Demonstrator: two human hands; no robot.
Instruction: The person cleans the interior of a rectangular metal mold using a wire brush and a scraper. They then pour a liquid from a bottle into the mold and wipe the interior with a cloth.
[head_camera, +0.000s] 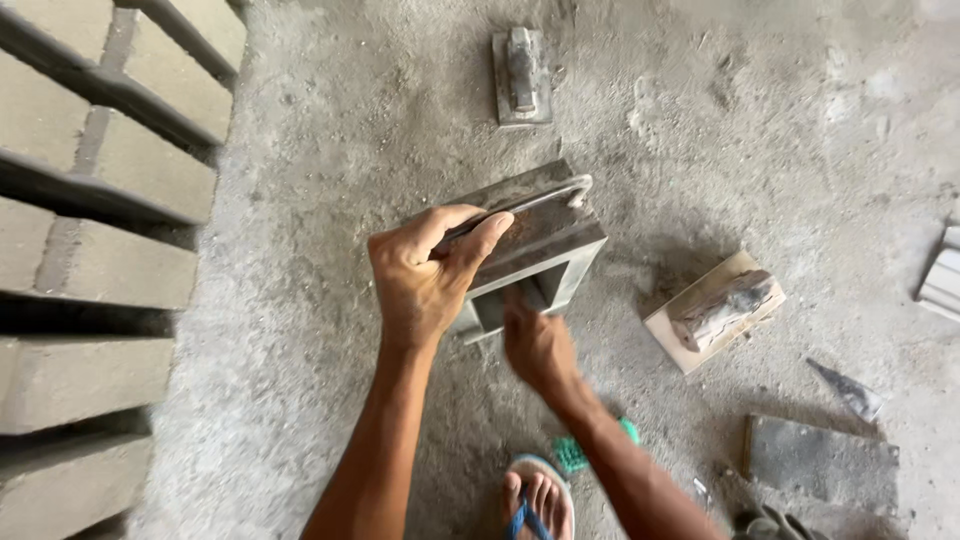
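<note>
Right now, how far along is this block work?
Done: rows of grey blocks lie on the left. In hand: the left hand grips the metal mould by its rim while the right hand reaches inside. The mould looks empty, so the next block is not yet formed.

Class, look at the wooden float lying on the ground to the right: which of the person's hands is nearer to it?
The right hand. It reaches into the metal mould, just left of the wooden float; the left hand grips the mould's far side, farther left.

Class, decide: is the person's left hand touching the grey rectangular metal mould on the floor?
Touching. In the head view the left hand wraps over the top edge of the grey rectangular metal mould, thumb and fingers pressed against it.
</note>
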